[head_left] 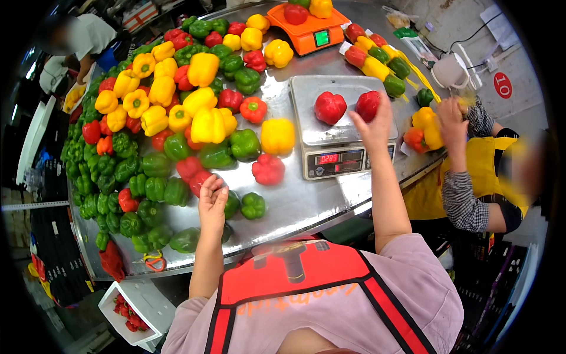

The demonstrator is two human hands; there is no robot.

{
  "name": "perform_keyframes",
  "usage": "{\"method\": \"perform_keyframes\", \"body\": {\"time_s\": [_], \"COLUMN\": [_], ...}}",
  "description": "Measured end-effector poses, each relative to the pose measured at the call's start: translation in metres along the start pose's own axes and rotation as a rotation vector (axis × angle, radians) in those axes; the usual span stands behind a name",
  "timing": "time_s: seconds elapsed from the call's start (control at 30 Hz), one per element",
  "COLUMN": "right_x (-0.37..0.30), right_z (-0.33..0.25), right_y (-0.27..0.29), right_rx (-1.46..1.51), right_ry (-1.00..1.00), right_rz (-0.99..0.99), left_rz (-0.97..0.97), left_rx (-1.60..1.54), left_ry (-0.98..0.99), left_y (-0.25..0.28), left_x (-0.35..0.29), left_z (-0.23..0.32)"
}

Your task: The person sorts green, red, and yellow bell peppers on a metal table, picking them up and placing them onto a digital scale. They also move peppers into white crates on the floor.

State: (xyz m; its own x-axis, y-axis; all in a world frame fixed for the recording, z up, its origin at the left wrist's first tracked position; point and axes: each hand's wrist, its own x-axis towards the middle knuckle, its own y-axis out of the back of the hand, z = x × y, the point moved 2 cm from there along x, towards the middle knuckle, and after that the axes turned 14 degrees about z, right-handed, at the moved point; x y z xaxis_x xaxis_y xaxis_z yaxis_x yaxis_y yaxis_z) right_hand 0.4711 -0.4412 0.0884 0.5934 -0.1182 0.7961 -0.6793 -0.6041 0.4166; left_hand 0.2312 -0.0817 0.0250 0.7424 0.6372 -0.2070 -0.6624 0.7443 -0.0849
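My right hand (377,127) has its fingers and thumb round a red bell pepper (367,105) at the right of the silver weighing scale's plate (312,133). Beside it on the same plate sits another red bell pepper (330,108). Half curled, my left hand (213,197) is at the near side of the pepper pile, its thumb apart from the fingers. It is right next to a red pepper (198,182) and holds nothing that I can see. A loose red pepper (268,170) and a green pepper (253,206) lie to its right.
Yellow, green and red peppers (154,120) heap over the table's left. An orange scale (308,29) stands at the back, near packed rows of peppers (377,59). At right, a co-worker's hand (453,127) is by more peppers. Orange-handled scissors (154,262) lie near the front edge.
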Motion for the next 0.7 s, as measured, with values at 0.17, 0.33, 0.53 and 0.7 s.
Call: {"method": "perform_keyframes", "body": {"time_s": [0.17,0.33,0.53,0.7], "right_x": [-0.013,-0.014,-0.104,-0.135], "right_z": [-0.036,-0.072,-0.194,-0.204], "right_y": [-0.037,-0.028,0.014,0.024], "right_rx": [-0.012,0.434,0.805,0.804], "right_ry": [0.014,-0.236,0.047,-0.065], "right_rz": [-0.432,-0.371,-0.615,-0.707], "left_rz": [-0.039,-0.056,-0.229,-0.241], "left_rx": [-0.003,0.011,-0.4,-0.462], "left_ry": [-0.006,0.045,0.571,0.686], "left_y": [-0.014,-0.019,-0.039,-0.039], "left_x": [-0.002,-0.002,-0.028,-0.04], "left_z": [0.007,0.012,0.005,-0.005]}}
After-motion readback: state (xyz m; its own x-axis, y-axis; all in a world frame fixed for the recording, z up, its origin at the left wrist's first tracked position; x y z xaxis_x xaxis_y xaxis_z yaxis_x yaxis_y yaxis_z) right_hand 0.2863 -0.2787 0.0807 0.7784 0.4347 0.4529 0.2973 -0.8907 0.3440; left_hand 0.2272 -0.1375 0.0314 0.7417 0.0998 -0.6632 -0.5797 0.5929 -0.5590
